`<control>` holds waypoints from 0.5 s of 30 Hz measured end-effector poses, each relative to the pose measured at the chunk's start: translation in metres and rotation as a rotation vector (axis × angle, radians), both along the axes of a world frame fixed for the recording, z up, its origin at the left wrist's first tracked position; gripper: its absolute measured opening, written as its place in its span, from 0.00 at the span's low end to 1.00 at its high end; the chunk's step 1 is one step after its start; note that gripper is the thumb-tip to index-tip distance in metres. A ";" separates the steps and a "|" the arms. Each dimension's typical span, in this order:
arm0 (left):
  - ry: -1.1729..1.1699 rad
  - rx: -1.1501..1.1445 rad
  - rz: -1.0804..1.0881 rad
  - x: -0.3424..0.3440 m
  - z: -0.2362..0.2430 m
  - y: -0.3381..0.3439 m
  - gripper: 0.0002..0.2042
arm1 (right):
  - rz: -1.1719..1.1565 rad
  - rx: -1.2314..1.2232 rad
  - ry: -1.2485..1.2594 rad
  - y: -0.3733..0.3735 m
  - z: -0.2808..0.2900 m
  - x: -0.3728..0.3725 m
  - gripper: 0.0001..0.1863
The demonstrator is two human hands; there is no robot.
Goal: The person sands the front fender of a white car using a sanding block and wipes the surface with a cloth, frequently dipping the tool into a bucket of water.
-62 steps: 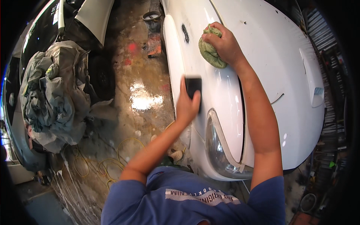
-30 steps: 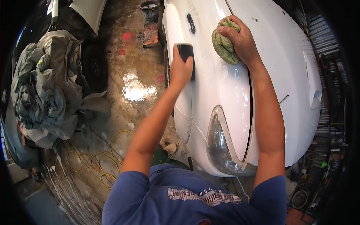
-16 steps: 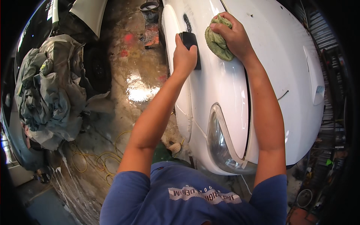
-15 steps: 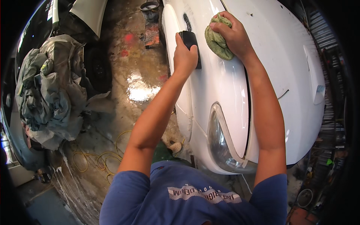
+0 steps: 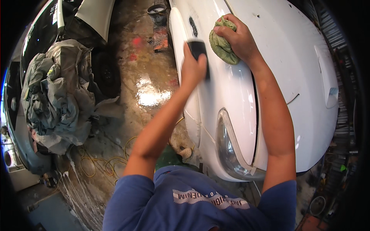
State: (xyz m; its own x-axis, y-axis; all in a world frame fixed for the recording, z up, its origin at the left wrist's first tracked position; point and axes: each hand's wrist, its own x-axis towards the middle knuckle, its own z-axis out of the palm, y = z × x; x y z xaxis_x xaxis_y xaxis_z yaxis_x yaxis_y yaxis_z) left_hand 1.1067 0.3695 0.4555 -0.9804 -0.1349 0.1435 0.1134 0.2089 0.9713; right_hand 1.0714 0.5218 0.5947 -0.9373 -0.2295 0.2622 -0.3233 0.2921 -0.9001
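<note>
My left hand [image 5: 194, 69] grips a black sanding block [image 5: 199, 49], flat and rectangular, pressed on the fender of a white car [image 5: 227, 92]. Motion blurs the block and the fingers. A dark patch [image 5: 193, 27] marks the paint just beyond it. To the right, my right hand [image 5: 239, 38] clutches a bunched green cloth [image 5: 224, 48] against the car body by the hood seam. The headlight [image 5: 228, 144] lies nearer to me, below both hands.
Crumpled grey-green sheeting [image 5: 58, 100] is heaped at the left beside another vehicle's wheel [image 5: 106, 73]. A bucket [image 5: 157, 10] stands on the wet floor at the far side. A yellow hose [image 5: 94, 159] coils near my feet. Shelving and clutter line the right edge.
My left hand has slid the sanding block slightly toward me along the fender. My right hand keeps the cloth in nearly the same place. The view has shifted a little.
</note>
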 end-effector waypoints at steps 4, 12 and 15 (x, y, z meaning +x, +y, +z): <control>0.285 -0.121 0.065 0.099 -0.035 0.021 0.41 | 0.028 0.052 0.062 -0.001 0.001 0.002 0.13; 0.110 -0.013 0.082 -0.031 -0.019 -0.026 0.39 | 0.016 0.055 0.057 -0.013 0.004 0.001 0.14; 0.154 0.005 -0.026 0.085 -0.035 0.015 0.41 | -0.026 0.068 0.009 0.004 -0.007 0.001 0.15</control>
